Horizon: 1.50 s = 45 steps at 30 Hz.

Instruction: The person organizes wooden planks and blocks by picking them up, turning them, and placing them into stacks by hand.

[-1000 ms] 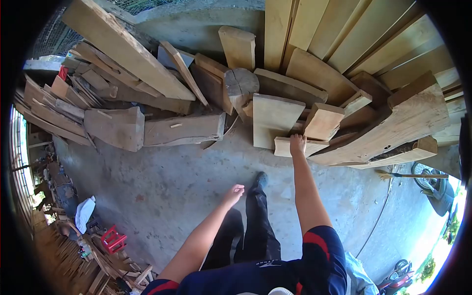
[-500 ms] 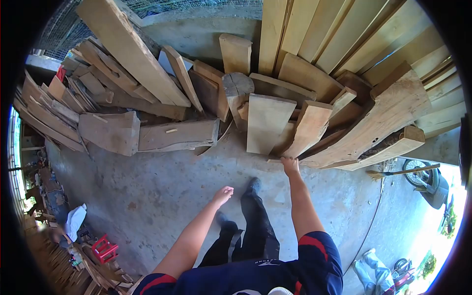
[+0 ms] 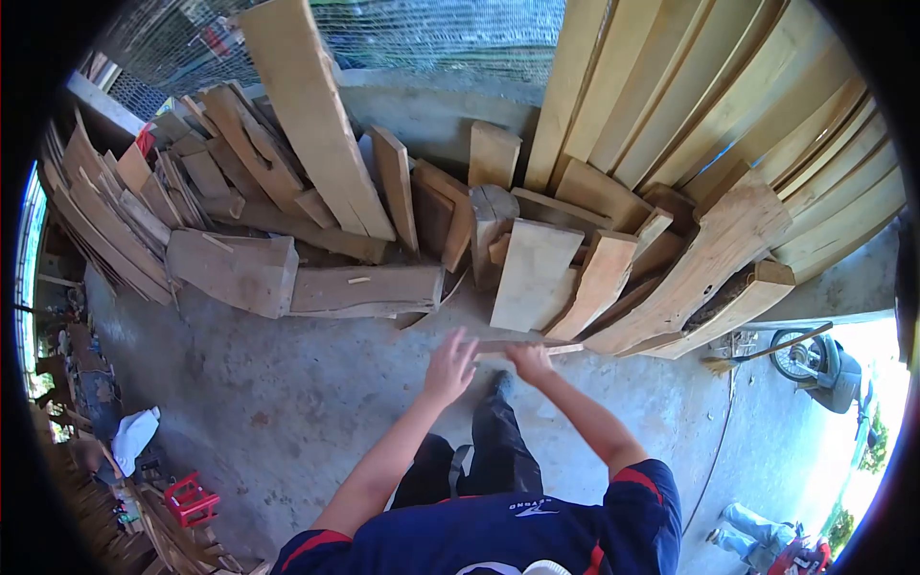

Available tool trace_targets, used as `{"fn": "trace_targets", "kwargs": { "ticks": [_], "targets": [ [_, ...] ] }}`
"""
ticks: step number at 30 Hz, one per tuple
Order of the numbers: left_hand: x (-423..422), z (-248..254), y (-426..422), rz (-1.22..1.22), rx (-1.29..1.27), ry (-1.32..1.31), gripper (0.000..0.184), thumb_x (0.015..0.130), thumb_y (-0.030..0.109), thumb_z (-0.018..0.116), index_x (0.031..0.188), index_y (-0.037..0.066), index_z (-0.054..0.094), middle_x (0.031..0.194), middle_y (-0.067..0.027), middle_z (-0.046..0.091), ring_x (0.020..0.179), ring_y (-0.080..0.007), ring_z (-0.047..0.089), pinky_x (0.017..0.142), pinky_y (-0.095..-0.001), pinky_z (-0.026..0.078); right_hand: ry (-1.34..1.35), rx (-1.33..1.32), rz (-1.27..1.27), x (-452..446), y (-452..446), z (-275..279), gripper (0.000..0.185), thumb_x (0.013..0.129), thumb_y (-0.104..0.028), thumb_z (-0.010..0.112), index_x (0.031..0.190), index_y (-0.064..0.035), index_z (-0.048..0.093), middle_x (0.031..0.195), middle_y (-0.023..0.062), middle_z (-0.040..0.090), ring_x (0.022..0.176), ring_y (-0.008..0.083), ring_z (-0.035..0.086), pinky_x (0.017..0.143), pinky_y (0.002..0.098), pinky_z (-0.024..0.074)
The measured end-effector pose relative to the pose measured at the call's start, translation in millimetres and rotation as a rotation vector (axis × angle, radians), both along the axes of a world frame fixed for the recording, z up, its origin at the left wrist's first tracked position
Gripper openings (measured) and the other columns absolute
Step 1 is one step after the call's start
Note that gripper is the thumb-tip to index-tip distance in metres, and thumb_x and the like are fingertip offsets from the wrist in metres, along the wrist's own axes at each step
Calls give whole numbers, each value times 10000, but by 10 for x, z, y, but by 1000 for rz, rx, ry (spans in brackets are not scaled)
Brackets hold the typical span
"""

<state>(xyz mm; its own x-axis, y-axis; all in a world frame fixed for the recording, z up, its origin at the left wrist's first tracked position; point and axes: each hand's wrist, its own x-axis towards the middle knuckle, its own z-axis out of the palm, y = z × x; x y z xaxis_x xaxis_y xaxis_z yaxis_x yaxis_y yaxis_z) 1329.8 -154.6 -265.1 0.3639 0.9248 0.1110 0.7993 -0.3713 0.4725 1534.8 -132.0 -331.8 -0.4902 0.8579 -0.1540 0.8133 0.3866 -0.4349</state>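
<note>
Above the floor [image 3: 287, 412], near its edge lined by leaning planks [image 3: 311, 115], a thin board [image 3: 567, 348] was held in the closed right grip [image 3: 529, 362]; the left grip [image 3: 450, 367] was opened at its far end. Light, stiff handling was judged likely, best supported near both ends.

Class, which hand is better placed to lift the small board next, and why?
Probably the right: the right hand grips the small board, while the left hand looks open by its left end, too blurred to confirm contact.
</note>
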Motion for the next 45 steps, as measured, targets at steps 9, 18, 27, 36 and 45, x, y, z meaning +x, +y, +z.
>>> {"fn": "trace_targets", "kwargs": {
  "ticks": [9,18,27,36,45],
  "targets": [
    [-835,160,-172,-79,-98,248,363,726,158,514,1054,10,472,823,-141,576,772,-282,564,666,-379,447,-64,-38,77,-1536,-252,727,127,722,-149,512,793,-51,547,715,120,598,676,282,589,594,378,471],
    [-2557,592,-338,-273,8,82,157,668,154,599,759,56,517,730,-113,569,724,-280,560,614,-385,445,-34,-29,62,-3003,-581,1178,176,770,-258,506,825,-94,539,741,116,601,699,276,590,590,380,462],
    [-3593,1061,-330,-171,102,97,134,638,123,586,734,66,512,714,-94,560,706,-266,554,608,-380,448,218,194,5,-4058,-560,1502,162,773,-223,507,769,-63,481,730,113,561,712,300,544,636,390,438],
    [-4339,997,143,-189,157,94,103,633,119,593,674,69,512,685,-82,556,684,-251,556,593,-368,446,220,149,41,-4592,-109,1486,285,689,-324,616,833,-101,515,805,81,547,765,277,554,652,383,443],
    [-4836,805,933,-182,88,48,134,631,171,614,641,81,514,650,-73,553,676,-248,554,592,-367,443,1,-160,-55,-4329,731,884,295,665,-291,630,859,-84,548,736,106,590,742,298,565,648,401,450]
  ]
}}
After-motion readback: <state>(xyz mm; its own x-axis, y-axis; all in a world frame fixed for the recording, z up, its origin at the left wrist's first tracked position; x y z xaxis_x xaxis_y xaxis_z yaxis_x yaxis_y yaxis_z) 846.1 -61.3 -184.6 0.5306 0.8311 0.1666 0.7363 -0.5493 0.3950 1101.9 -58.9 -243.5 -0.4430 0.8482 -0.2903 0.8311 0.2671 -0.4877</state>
